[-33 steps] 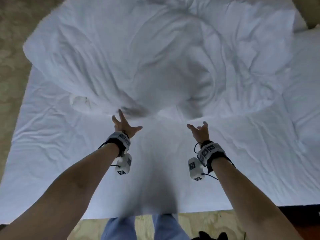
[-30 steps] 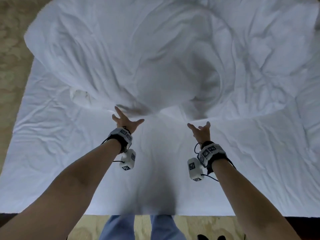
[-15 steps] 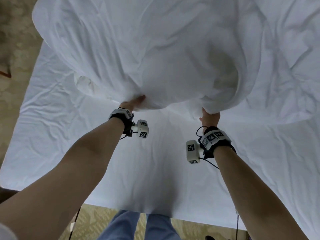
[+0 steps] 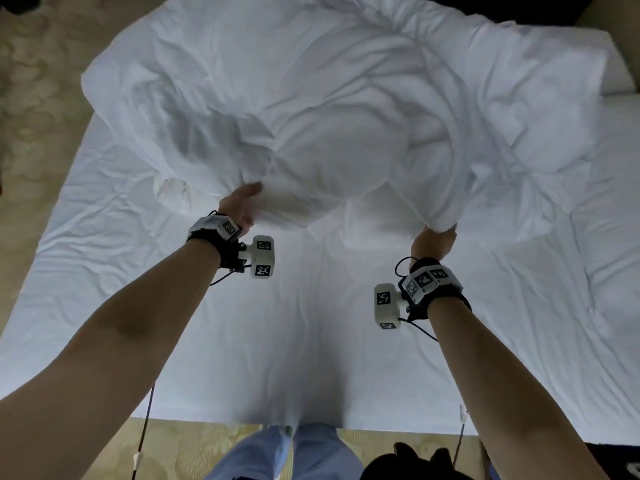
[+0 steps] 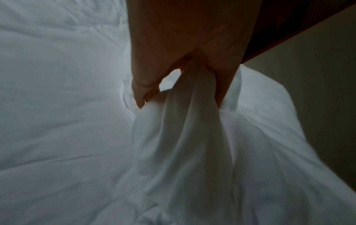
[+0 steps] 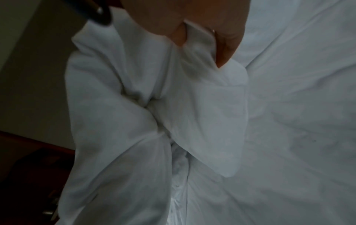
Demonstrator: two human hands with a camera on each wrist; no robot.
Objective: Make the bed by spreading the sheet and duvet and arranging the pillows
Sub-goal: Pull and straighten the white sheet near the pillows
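Observation:
A crumpled white duvet (image 4: 329, 109) is heaped over the far half of the bed, its near edge lifted off the white sheet (image 4: 298, 323). My left hand (image 4: 242, 202) grips that edge at its left side; the left wrist view shows thumb and fingers pinching a fold of the duvet (image 5: 192, 121). My right hand (image 4: 434, 239) grips the edge further right, and in the right wrist view its fingers curl round a bunch of the duvet (image 6: 192, 76). A white pillow (image 4: 620, 74) shows partly at the far right, behind the duvet.
The wrinkled sheet covers the near half of the mattress up to its front edge (image 4: 242, 419). Patterned beige carpet (image 4: 31, 81) lies to the left and at my feet. My legs in blue trousers (image 4: 277, 452) stand against the bed. A dark object (image 4: 415, 462) sits on the floor by my right leg.
A second ago both hands were open with fingers spread, reaching toward the duvet. They have since taken hold of its near edge and drawn it up and toward me.

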